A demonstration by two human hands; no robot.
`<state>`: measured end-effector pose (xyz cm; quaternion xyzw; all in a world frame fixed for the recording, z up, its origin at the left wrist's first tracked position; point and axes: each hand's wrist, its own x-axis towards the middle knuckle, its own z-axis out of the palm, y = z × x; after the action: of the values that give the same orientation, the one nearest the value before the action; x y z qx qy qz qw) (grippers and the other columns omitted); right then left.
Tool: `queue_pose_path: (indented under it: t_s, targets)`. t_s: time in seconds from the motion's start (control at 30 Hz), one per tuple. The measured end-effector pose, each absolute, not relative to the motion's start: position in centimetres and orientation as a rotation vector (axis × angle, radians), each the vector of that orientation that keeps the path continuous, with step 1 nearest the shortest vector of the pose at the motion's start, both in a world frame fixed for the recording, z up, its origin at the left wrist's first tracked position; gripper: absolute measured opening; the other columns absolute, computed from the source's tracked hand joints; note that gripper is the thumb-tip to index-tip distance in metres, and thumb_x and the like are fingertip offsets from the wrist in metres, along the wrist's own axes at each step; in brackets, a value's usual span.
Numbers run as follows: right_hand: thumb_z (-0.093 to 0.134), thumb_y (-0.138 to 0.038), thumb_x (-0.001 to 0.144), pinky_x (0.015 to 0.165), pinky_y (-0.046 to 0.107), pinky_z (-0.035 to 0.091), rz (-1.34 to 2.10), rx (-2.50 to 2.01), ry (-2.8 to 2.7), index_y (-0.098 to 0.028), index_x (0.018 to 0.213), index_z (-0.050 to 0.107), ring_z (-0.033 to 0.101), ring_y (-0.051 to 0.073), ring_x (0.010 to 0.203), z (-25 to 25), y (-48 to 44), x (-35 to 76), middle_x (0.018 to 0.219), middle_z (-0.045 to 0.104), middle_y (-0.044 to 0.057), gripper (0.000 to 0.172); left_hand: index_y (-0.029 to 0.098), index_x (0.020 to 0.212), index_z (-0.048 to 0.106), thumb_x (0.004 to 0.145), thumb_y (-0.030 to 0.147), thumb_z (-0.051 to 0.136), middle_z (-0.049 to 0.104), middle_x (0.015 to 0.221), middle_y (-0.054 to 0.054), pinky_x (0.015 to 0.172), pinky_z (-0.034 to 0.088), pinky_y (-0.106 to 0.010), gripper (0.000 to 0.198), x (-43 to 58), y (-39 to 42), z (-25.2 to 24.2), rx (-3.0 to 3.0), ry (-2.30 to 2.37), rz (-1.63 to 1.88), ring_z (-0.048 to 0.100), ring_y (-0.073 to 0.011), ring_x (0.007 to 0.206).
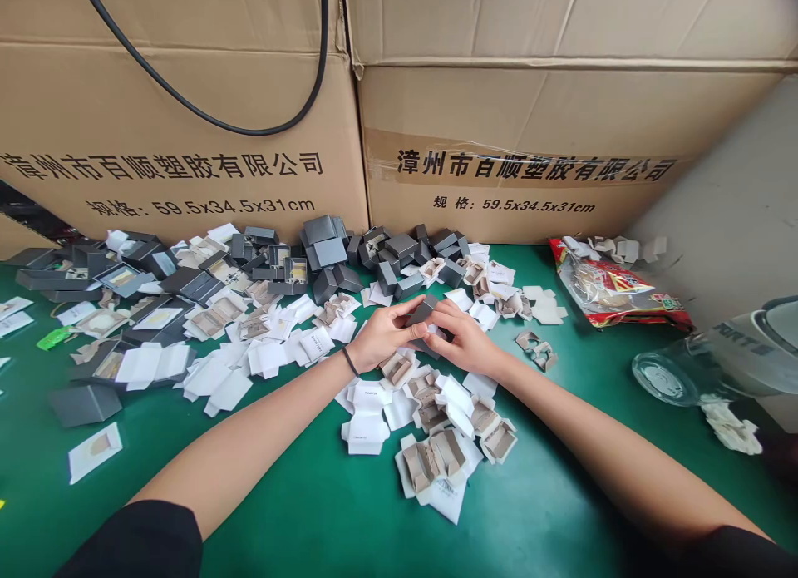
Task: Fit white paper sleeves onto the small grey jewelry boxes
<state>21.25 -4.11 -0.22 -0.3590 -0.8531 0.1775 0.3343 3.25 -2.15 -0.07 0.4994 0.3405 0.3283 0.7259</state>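
Both of my hands meet over the middle of the green table around a small dark grey box (425, 310). My left hand (387, 335) grips it from the left, thumb across the near side. From the right, my right hand (462, 337) has its fingers curled on the same box. What lies under my fingers is partly hidden. Just below my hands are folded white paper cards (366, 420) and brownish cardboard inserts (431, 461). Behind them, several more dark grey boxes (399, 247) are heaped, some closed and some open.
Two large cardboard cartons (249, 87) wall off the back, a black cable (205, 112) hanging before the left one. At right are a red-edged snack bag (617, 289), a clear jar (716, 358) on its side and crumpled tissue (731, 428). Grey boxes (87, 403) and papers spread left.
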Motion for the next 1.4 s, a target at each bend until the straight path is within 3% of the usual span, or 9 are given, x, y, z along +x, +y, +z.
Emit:
queue_pose_path:
  t_s: [0.5, 0.83, 1.23, 1.4]
  targets:
    - [0.048, -0.033, 0.089, 0.07, 0.033, 0.043, 0.369, -0.934, -2.117, -0.021, 0.084, 0.057, 0.048, 0.018, 0.074, -1.3, -4.5, 21.2, 0.075, 0.057, 0.003, 0.016, 0.017, 0.134, 0.045, 0.065, 0.033, 0.076, 0.059, 0.122, -0.013, 0.076, 0.056, -0.037, 0.077, 3.4, -2.5, -0.4, 1.049, 0.723, 0.742, 0.061, -0.0256, 0.099]
    - [0.049, -0.031, 0.089, 0.077, 0.035, 0.051, 0.279, -0.971, -2.078, -0.021, 0.091, 0.062, 0.059, 0.019, 0.091, -1.6, -5.3, 21.0, 0.1, 0.06, 0.009, 0.016, 0.019, 0.137, 0.04, 0.067, 0.03, 0.075, 0.06, 0.122, -0.012, 0.079, 0.056, -0.036, 0.08, 3.2, -2.4, -0.8, 1.016, 0.746, 0.759, 0.063, -0.0226, 0.096]
    - [0.053, -0.031, 0.086, 0.073, 0.031, 0.054, 0.416, -1.1, -1.97, -0.022, 0.084, 0.067, 0.065, 0.017, 0.081, -0.6, -5.9, 20.8, 0.093, 0.068, 0.006, 0.016, 0.021, 0.137, 0.04, 0.068, 0.032, 0.075, 0.067, 0.109, -0.008, 0.08, 0.055, -0.04, 0.079, 3.2, -2.3, -1.1, 1.038, 0.743, 0.754, 0.065, -0.022, 0.091]
    - [0.053, -0.029, 0.086, 0.075, 0.03, 0.052, 0.481, -1.075, -1.99, -0.021, 0.086, 0.065, 0.064, 0.017, 0.083, -0.3, -5.6, 21.1, 0.092, 0.066, 0.005, 0.015, 0.022, 0.137, 0.041, 0.071, 0.031, 0.072, 0.061, 0.121, -0.01, 0.08, 0.056, -0.037, 0.073, 3.0, -2.2, -1.0, 1.038, 0.713, 0.749, 0.062, -0.022, 0.098]
